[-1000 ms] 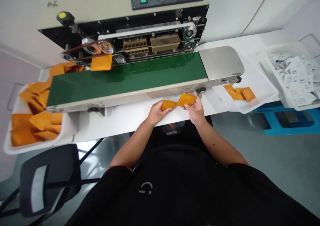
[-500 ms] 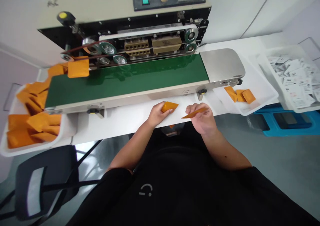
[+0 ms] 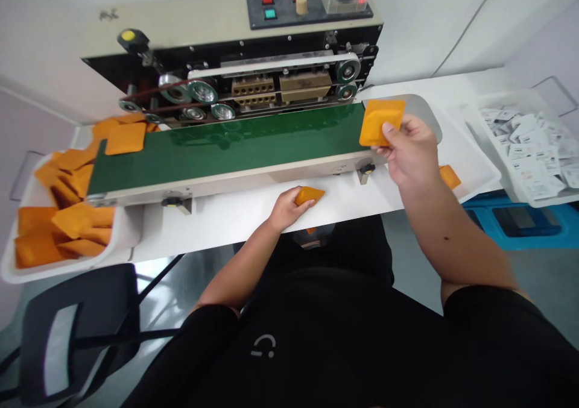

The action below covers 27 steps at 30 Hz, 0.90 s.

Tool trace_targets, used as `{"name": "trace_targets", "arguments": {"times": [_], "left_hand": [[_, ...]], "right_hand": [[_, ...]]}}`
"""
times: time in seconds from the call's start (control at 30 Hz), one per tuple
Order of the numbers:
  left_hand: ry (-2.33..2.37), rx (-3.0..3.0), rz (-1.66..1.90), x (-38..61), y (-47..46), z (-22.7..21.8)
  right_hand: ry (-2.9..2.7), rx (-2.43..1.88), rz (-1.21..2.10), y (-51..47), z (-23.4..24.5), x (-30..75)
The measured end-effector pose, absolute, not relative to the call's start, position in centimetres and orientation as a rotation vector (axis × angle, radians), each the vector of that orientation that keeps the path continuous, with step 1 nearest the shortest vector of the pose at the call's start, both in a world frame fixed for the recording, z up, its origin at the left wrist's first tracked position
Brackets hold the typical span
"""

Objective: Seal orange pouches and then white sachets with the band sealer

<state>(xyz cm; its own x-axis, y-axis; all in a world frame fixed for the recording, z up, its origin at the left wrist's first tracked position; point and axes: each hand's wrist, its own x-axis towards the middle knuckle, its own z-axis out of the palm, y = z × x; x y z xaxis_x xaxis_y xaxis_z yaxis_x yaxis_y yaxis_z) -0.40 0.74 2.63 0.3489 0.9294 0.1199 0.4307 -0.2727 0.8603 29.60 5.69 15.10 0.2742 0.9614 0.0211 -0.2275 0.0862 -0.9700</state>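
Pinched between thumb and fingers, a flat orange pouch (image 3: 376,120) is held up by my right hand (image 3: 411,149) over the right end of the green conveyor belt (image 3: 253,140). My left hand (image 3: 288,208) is closed round another orange pouch (image 3: 309,194), low over the white table in front of the machine; whether it is one pouch or several I cannot tell. Behind the belt stands the band sealing machine (image 3: 271,76) with its rollers and heater blocks. One more orange pouch (image 3: 125,138) lies at the belt's left end.
A white bin (image 3: 124,227) heaped with orange pouches stands at the left. On the right are a white tray (image 3: 479,149) with an orange pouch (image 3: 449,176) partly behind my arm, and a bin of white printed packets (image 3: 534,149). A blue stool (image 3: 529,224) and a black chair (image 3: 81,323) stand below.
My right hand has risen up and to the right with its pouch, which now faces me. My left hand has hardly moved. The pouch on the belt has travelled left towards the bin.
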Motion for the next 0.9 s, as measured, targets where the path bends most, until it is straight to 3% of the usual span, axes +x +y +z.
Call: {"name": "trace_targets", "arguments": {"times": [0.3, 0.9], "left_hand": [[1.2, 1.849, 0.836, -0.4, 0.7, 2.6], [1.157, 1.878, 0.833, -0.4, 0.7, 3.0]], "right_hand": [[-0.752, -1.323, 1.153, 14.2, 17.0, 32.3], [-0.949, -1.34, 1.09, 17.8, 15.9, 29.3]]}}
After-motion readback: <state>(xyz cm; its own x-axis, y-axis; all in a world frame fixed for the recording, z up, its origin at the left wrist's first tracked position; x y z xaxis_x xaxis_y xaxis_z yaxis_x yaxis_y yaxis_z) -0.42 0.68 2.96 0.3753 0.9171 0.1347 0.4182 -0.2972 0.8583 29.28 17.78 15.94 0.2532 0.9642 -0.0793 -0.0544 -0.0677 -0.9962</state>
